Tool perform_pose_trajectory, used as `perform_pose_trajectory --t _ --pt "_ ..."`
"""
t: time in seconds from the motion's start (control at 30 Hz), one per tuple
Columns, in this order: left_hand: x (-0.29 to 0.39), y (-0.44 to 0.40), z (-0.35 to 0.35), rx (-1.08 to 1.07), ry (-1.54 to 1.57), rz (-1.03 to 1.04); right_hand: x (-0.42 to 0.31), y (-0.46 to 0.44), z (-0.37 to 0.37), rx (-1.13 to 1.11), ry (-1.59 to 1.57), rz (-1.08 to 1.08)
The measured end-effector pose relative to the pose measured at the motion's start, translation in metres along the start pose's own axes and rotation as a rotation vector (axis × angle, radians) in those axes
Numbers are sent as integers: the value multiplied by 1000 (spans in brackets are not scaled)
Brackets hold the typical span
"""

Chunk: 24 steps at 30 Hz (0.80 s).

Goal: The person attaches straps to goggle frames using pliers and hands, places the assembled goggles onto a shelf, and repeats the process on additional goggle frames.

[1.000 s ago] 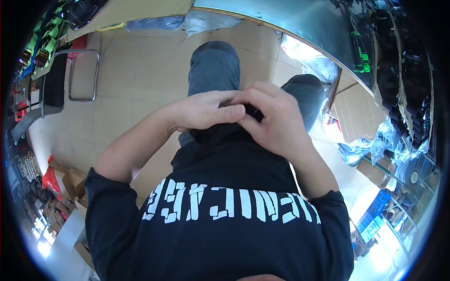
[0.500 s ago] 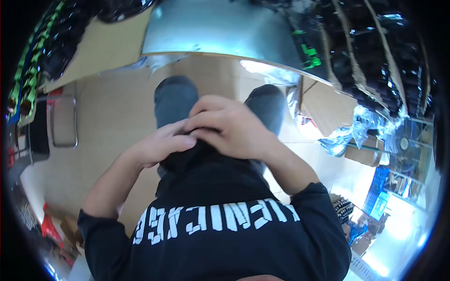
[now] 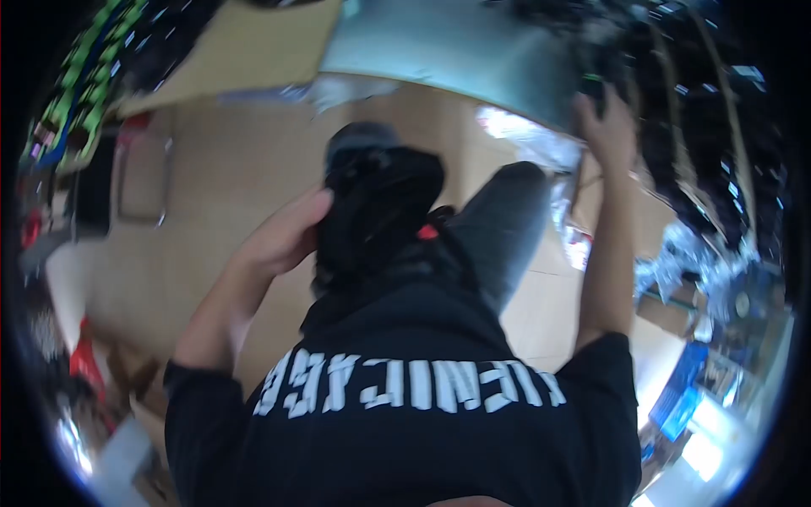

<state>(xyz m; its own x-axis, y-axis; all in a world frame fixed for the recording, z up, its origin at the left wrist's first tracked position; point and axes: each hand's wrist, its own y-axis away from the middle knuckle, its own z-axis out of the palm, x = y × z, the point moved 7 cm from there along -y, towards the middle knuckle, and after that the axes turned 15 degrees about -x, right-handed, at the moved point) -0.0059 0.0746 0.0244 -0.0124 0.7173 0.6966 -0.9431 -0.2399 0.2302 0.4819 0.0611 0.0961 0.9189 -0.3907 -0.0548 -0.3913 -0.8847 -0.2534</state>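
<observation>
A black, soft-looking item [image 3: 384, 190] rests over my lap and one knee; blur hides its exact kind. My left hand [image 3: 291, 228] grips its left side, thumb showing on the near face and the other fingers mostly hidden. A small red spot [image 3: 428, 231] shows close to the item's right side. Out at the right end of the table, my right hand [image 3: 610, 131] reaches among dark things [image 3: 600, 80] with a trace of green. Thumb and fingers there are smeared, and whether they close on anything is unclear.
A pale grey-blue tabletop [image 3: 439, 46] spans the front, with cardboard [image 3: 253, 51] to its left. Rows of shiny black pieces [image 3: 710, 110] stand at right. Crumpled clear plastic [image 3: 676, 262] hangs below them. A metal-framed chair [image 3: 97, 186] is on the left.
My hands were together over my lap and are now apart. My right hand has moved forward and right to the table's end. The black item now shows at my left hand. The view has shifted.
</observation>
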Motion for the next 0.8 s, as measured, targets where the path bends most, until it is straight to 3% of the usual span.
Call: perform_pose_trajectory --t 0.07,0.13,0.2,0.27,0.33,0.4,0.47,0.53,0.57,0.63,0.8 --pt "-8 6 -5 83 45 21 17 -4 9 25 96 -82" --pt "-13 6 -2 62 65 22 17 -1 1 -47 -33 -110" --pt "-15 11 1 113 63 6 9 24 -17 -215 -563 124" --pt "-16 11 -1 151 54 4 3 53 -17 -238 -1354 102" --pt "-18 14 -2 151 43 -34 -72 80 -28 -641 -1849 -165" --pt "-20 8 -1 132 48 -45 -112 110 -17 -847 -1598 -180" --pt "-19 2 -1 138 29 -23 -149 134 -16 -1057 -1550 -98" --pt "-19 -3 2 138 29 -20 -177 155 -15 -1268 -1317 -194" --pt "-19 -4 2 148 31 -9 -184 156 -15 -1269 -1315 -189" --pt "-20 -3 4 155 30 -23 -201 169 -14 -1434 -1063 -411" --pt "-25 -2 4 176 30 -9 -198 178 -8 -1450 -944 -531"
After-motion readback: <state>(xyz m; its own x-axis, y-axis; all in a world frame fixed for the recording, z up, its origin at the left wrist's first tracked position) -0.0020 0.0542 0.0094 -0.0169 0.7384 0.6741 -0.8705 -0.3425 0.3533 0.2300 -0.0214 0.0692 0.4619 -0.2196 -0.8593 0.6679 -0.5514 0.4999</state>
